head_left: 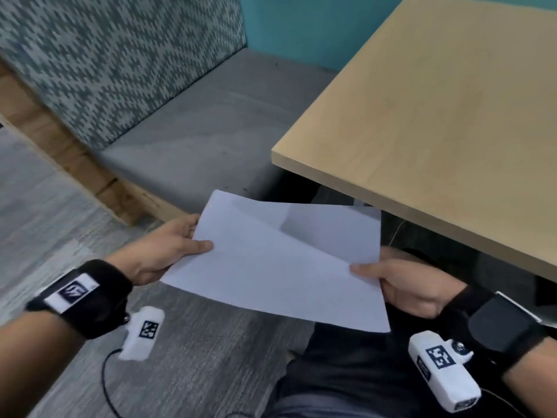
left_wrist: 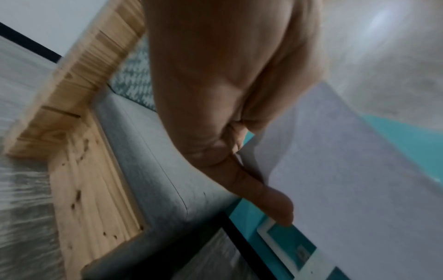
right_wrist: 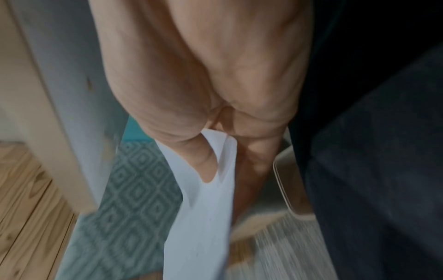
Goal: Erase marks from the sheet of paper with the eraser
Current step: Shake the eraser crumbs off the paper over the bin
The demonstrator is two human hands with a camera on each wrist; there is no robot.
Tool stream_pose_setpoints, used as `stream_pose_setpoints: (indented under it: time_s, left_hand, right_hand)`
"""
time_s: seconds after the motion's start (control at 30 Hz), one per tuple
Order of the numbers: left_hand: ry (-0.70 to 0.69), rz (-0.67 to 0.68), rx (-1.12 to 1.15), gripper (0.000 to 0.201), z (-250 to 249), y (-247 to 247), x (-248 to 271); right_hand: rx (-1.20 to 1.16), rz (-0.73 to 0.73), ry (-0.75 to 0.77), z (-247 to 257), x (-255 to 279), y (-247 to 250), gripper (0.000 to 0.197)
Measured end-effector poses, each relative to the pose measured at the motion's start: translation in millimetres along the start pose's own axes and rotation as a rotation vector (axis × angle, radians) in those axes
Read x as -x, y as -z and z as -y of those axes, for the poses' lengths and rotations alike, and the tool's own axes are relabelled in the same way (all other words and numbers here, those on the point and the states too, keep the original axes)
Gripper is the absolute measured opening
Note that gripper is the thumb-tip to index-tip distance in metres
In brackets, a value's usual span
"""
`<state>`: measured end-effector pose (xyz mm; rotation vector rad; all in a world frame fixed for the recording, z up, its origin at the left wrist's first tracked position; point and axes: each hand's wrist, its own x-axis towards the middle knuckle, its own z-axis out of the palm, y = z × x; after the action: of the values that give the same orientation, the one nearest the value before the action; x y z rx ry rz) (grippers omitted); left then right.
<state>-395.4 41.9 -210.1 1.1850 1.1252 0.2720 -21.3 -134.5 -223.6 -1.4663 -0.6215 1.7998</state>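
A white sheet of paper hangs in the air in front of me, below the table's near corner, held at both sides. My left hand pinches its left edge, thumb on top and fingers underneath. My right hand pinches the right edge the same way. In the left wrist view the paper lies against the left hand's fingers. The right wrist view has the paper bent around the thumb of the right hand. No marks show on the sheet. No eraser is in view.
A light wooden table stands at the right with its corner just above the paper. A grey bench seat with a patterned backrest and a wooden frame lies ahead on the left. My dark trousers are below.
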Motion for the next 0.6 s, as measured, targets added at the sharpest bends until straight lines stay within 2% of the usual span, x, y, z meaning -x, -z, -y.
stream_pose_setpoints:
  time_s: [0.13, 0.27, 0.33, 0.47, 0.6]
  left_hand:
    - [0.017, 0.082, 0.013, 0.043, 15.3, -39.6, -67.9]
    - [0.041, 0.045, -0.098, 0.028, 27.0, -75.9, -118.9]
    - [0.047, -0.003, -0.194, 0.032, 36.0, -86.5, -139.7]
    - [0.108, -0.017, -0.364, 0.054, 68.8, -100.7, -167.3]
    - [0.173, -0.019, -0.344, 0.045, 97.8, -111.2, -181.5]
  right_hand:
    - [0.045, -0.189, 0.053, 0.2, 7.0, 40.3, 0.040]
    - [0.100, -0.262, 0.030, -3.9, 11.9, 65.2, 0.031]
    - [0.171, -0.292, 0.015, -8.0, 8.5, 75.4, 0.030]
    - [0.244, -0.353, 0.010, -15.6, -3.5, 87.6, 0.032]
    - [0.423, -0.417, 0.019, -14.0, -21.1, 81.3, 0.043]
